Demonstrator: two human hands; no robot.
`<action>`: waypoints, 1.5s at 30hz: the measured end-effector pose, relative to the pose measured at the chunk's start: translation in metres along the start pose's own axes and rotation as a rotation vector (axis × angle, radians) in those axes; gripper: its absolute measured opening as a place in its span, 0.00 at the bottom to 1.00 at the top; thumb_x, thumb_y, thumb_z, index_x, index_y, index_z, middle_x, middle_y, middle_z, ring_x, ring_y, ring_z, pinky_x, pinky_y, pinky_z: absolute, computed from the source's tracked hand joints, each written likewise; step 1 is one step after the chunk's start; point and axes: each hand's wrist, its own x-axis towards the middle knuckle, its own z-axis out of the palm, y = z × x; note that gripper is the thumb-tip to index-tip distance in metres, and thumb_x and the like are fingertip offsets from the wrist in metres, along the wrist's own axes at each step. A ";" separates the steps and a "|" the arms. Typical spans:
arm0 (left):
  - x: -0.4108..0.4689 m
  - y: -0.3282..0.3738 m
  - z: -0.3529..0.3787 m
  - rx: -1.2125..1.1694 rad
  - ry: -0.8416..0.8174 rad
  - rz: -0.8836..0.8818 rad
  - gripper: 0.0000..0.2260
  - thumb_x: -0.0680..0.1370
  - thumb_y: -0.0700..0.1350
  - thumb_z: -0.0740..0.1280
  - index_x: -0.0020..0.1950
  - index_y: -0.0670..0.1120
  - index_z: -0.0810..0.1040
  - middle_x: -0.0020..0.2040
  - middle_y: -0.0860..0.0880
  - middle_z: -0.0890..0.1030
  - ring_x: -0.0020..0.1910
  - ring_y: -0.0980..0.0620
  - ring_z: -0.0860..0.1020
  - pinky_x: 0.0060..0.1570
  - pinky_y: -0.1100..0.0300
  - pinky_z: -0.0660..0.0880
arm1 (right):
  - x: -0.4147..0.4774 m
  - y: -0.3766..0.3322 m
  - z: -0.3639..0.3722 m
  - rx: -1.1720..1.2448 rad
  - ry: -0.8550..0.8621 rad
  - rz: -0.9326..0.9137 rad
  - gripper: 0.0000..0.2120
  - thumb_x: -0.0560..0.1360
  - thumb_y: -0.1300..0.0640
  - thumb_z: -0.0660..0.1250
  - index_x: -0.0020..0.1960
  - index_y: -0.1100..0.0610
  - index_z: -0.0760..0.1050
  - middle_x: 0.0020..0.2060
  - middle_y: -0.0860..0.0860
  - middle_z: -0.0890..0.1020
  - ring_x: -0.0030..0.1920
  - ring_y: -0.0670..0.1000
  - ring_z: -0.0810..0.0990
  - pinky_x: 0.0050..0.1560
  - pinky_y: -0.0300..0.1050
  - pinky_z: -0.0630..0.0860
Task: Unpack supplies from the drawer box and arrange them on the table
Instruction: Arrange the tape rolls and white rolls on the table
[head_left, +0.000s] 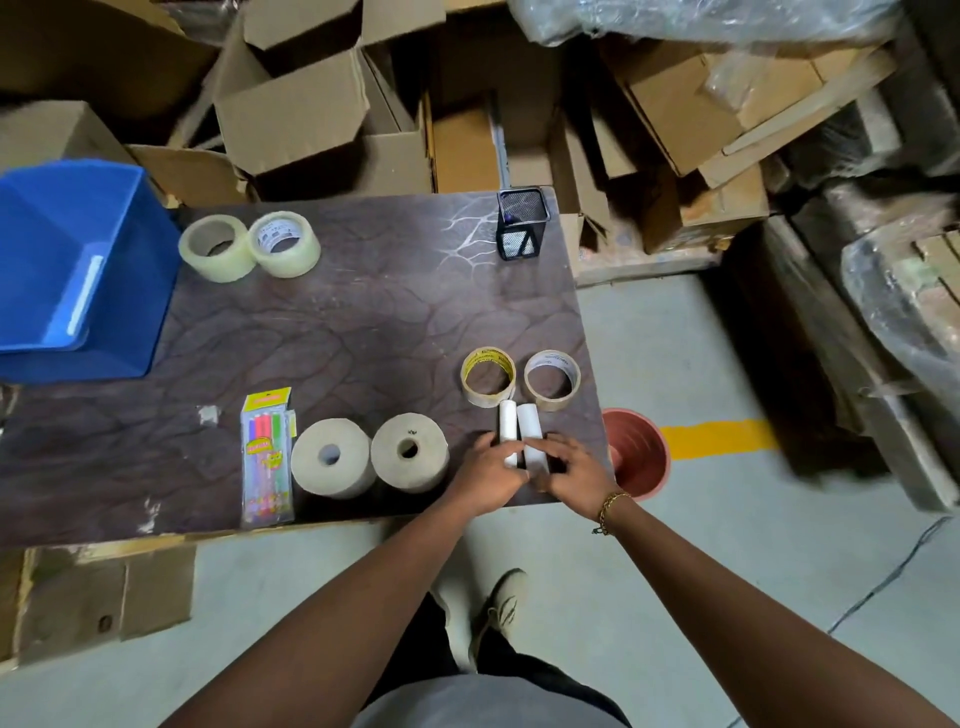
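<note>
Left hand (488, 470): fingers curled onto the narrower white plastic tube (507, 431)
Right hand (569, 465): fingers pressing the wider white tube (531, 434)
Tubes: side by side near the dark tabletop's (363, 322) front right corner
Long axis: pointing away from the fingers, toward the two tape rolls (519, 379)

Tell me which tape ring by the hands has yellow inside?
The left one of the two thin tape rings, just beyond the white tubes. Its inner core is yellow with print; its neighbour on the right is pale inside.

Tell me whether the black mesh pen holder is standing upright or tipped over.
Upright. The black mesh pen holder stands on its base at the table's far edge, open mouth up, something dark blue inside.
</note>
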 end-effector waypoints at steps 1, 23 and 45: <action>-0.001 -0.002 0.000 0.008 0.000 0.005 0.22 0.75 0.48 0.68 0.69 0.56 0.74 0.73 0.46 0.65 0.69 0.46 0.69 0.68 0.55 0.66 | -0.006 -0.007 -0.004 0.006 0.011 -0.011 0.28 0.66 0.55 0.71 0.66 0.47 0.75 0.67 0.51 0.72 0.67 0.51 0.70 0.65 0.41 0.67; -0.090 -0.134 -0.102 0.290 0.521 -0.212 0.51 0.63 0.57 0.75 0.79 0.55 0.50 0.79 0.46 0.47 0.77 0.43 0.51 0.69 0.45 0.60 | 0.020 -0.118 0.081 -0.416 -0.055 -0.362 0.58 0.57 0.35 0.76 0.77 0.47 0.48 0.73 0.52 0.59 0.68 0.61 0.68 0.65 0.56 0.72; 0.077 -0.093 -0.251 0.178 0.515 0.029 0.47 0.65 0.50 0.75 0.78 0.51 0.55 0.72 0.46 0.61 0.68 0.40 0.66 0.64 0.51 0.67 | 0.158 -0.212 0.022 -0.419 0.131 -0.226 0.49 0.59 0.46 0.76 0.73 0.47 0.54 0.64 0.53 0.64 0.57 0.62 0.78 0.53 0.54 0.78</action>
